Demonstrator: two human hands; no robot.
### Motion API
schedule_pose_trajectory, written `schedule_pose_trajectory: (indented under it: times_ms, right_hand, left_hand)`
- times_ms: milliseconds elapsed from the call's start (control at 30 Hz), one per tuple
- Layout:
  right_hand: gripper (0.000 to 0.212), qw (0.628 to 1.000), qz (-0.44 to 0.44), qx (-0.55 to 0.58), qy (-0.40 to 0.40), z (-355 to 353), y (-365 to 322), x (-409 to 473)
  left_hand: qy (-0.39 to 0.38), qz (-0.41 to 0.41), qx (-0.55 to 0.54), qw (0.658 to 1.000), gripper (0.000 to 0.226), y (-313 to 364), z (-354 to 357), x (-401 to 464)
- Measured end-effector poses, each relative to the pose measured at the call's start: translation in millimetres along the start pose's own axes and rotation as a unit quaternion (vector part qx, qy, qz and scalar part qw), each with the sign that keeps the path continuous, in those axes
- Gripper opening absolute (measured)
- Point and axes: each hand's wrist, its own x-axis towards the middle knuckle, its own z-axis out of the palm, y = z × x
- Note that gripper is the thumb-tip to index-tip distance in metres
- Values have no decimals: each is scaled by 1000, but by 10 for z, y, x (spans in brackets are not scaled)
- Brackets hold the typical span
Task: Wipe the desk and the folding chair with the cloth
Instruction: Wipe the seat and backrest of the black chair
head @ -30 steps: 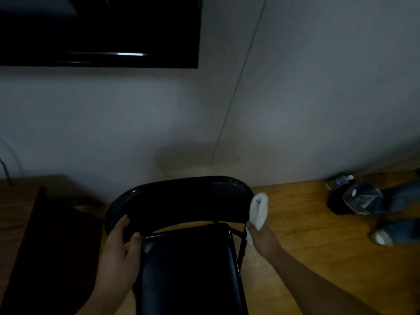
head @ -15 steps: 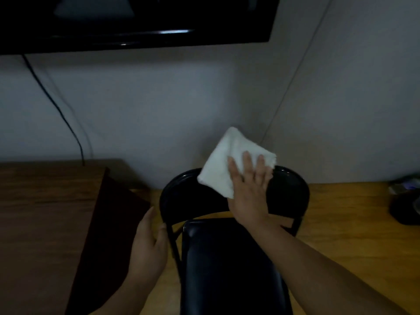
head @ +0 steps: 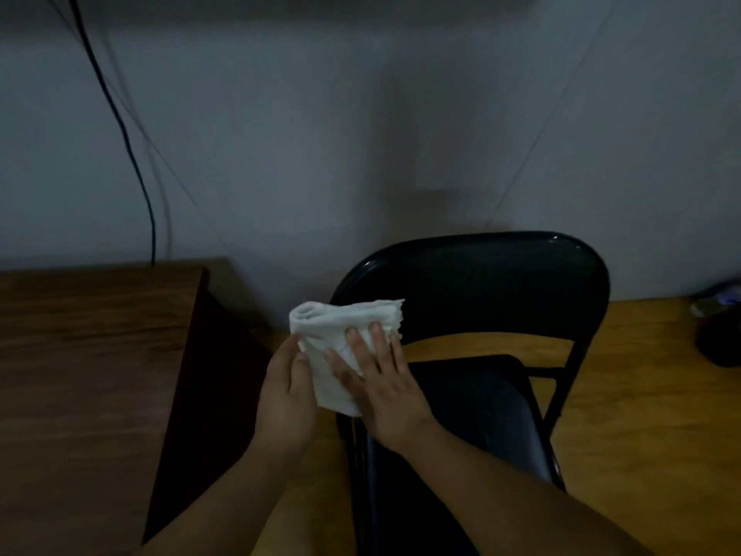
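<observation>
A pale wall [head: 320, 134] fills the upper half of the view, with a thin dark cable [head: 120, 130] hanging down it to the back edge of the worktop [head: 88, 375]. The worktop is brown wood grain and takes up the left side, its dark side panel dropping to a yellowish wooden floor [head: 641, 415]. Just right of the worktop stands the black folding chair [head: 481, 282], its curved backrest upright near the wall and its padded seat running toward the camera. A dark object at the far right edge on the floor is too blurred to identify. Both forearms reach in from the bottom of the view and meet at the chair's left side. The right hand [head: 385, 391] lies with fingers straight and spread, pressing flat on the cloth [head: 341, 343]. The left hand [head: 286, 391] holds the cloth's left edge, thumb against the fabric; its fingers are hidden behind it. The cloth is white and folded, held between the two hands at the left end of the backrest, its top fold overlapping the backrest's rim.
</observation>
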Motion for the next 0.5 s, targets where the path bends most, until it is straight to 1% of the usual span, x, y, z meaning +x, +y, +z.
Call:
schedule_pose_trajectory:
  times_ms: [100,167,233,300,367,400,433,500]
  right_hand:
    - [115,1000,-6,-15,16,15,81,55]
    - [115,998,23,-19,58,-110,280,212]
    - [110,989,101,-16,108,-301,585,384]
    - [96,971,183,-21,150,-465,957,450]
    - [87,952,251,-3,176,-575,1324,383]
    - [85,945,270,13,183,-607,1424,333]
    - [85,943,273,22,188,-610,1450,299]
    - [87,951,241,22,190,-541,1280,293]
  left_hand:
    - [-12,-8,-28,1000,34,-126,14,-29]
    - [-8,-12,-16,1000,36,-215,19,-31]
    - [-10,-37,16,999,45,-257,38,-31]
    - [-23,-56,16,998,50,-281,87,-18]
    - [-28,-88,8,996,56,-284,152,-5]
    - [-27,-102,5,994,59,-294,193,0]
    - [-26,-112,-3,993,61,-317,245,27]
    - [-16,-119,-20,993,62,-325,333,85]
